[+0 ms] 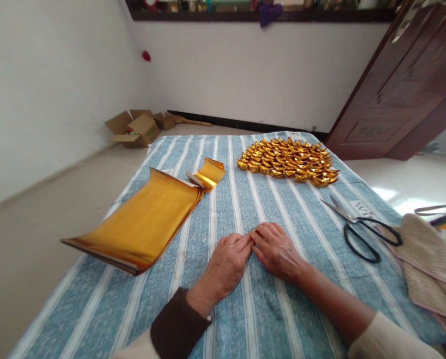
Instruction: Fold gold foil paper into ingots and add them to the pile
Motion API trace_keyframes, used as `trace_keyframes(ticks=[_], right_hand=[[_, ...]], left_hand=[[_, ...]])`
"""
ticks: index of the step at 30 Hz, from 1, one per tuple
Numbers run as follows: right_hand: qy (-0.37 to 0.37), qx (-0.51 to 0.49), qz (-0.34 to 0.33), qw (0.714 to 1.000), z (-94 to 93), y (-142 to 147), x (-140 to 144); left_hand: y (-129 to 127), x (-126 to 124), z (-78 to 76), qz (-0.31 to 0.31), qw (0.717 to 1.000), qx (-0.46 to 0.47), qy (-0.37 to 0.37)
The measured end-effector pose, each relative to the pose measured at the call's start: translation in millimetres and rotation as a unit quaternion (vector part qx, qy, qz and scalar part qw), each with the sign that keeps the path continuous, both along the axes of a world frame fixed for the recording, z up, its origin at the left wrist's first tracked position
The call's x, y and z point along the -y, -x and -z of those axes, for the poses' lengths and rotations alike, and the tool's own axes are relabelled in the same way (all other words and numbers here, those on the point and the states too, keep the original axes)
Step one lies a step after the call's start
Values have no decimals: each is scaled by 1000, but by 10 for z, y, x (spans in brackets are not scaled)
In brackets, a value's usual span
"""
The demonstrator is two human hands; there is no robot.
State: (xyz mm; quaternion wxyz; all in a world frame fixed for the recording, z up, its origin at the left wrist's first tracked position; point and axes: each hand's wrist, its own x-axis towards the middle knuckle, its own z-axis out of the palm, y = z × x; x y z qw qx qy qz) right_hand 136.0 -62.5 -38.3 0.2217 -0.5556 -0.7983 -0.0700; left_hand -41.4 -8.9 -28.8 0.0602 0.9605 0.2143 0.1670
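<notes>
Striped cloth (223, 209): gold paper (253, 233) pinched btw left hand (224, 264) & right hand (277, 252)

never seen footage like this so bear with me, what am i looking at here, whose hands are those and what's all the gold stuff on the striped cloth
This is one picture from a camera worn on a person's head, looking down at their own two bare hands. The left hand and right hand press together on a small folded piece of gold foil paper, mostly hidden under the fingers. They work on a blue and white striped cloth. To the left lies a stack of shiny gold foil sheets. Farther back sits a heap of folded gold paper ingots. On the right lie black-handled scissors.
</notes>
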Motion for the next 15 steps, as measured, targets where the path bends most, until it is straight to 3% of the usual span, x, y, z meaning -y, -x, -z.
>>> trace_keyframes(ticks=[6,15], right_hand=[[42,28,37,998,-40,8,21],[35,39,111,992,-28,-1,59]], left_hand=[[5,-14,33,7,1000,11,-3],[16,-21,62,3,1000,12,-12]])
